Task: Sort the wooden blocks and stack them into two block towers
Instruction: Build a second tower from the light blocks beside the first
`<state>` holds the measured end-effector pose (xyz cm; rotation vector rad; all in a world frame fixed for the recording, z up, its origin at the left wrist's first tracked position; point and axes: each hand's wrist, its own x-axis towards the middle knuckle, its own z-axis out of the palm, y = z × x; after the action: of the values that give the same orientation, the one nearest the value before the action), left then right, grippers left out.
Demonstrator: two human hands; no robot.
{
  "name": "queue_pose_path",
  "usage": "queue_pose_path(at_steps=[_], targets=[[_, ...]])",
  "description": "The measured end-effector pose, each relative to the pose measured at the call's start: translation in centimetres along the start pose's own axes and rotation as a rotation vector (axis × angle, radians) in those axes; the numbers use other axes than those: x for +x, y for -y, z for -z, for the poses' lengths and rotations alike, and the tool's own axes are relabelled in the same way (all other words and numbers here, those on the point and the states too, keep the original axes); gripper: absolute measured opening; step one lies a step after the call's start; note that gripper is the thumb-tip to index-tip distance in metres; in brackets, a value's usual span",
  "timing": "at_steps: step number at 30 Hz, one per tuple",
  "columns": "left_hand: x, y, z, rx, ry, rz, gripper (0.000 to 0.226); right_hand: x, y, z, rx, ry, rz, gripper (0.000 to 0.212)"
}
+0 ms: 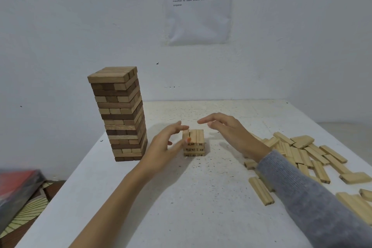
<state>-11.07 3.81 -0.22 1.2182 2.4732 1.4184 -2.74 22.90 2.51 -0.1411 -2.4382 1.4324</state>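
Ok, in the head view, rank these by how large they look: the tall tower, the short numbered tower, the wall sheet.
1. tall tower and wall sheet: they look about alike. The sheet is cut off at the top and hangs farther back, so I leave them unranked.
2. short numbered tower: clearly the smallest.

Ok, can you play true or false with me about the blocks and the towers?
1. The tall tower stands left of the small tower. True.
2. The small tower is the higher one. False: it is much lower than the tall tower.
3. Loose blocks lie on the right side of the table. True.
4. The right hand holds a block. False: it is open and holds nothing.
5. The small tower's blocks show numbers. True.
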Motion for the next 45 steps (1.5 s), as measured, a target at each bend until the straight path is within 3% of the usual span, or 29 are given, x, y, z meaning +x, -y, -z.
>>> queue_pose_path(at_steps=[5, 9, 17, 33, 39, 42, 45], targets=[[-0.2, -0.6, -0.3, -0.096, -0.103, 0.081, 0.035, -0.9, -0.2, -1.7, 0.119, -0.212, -0.201, 0.03], [-0.5, -0.6, -1.1, -0.143, -0.009, 0.087, 0.04, -1.5, 0.3, -3.5, 0.15, -0.174, -0.307, 0.038], [-1.0, -0.6, -1.4, -0.106, 0.067, 0.084, 0.04, -3.4, 1.9, -4.6, 0.08, -0.024, -0.309, 0.052], [-1.2, -1.2, -1.4, -0.106, 0.058, 0.088, 0.042, -3.4, 1.7, -4.8, 0.044, -0.047, -0.271, 0.052], [-1.6, -2.7, -1.3, -0.267, 0.025, 0.254, 0.049, -3.5, 1.7, -4.4, 0.072, -0.044, -0.29, 0.051], [-2.0, -4.1, -1.4, -0.45, 0.06, 0.428, 0.058, -3.4, 1.6, -4.6, 0.141, -0.043, -0.318, 0.05], [-2.6, -5.6, -1.7, -0.631, 0.071, 0.469, 0.054, -3.3, 1.4, -4.7, 0.292, -0.07, -0.366, 0.053]])
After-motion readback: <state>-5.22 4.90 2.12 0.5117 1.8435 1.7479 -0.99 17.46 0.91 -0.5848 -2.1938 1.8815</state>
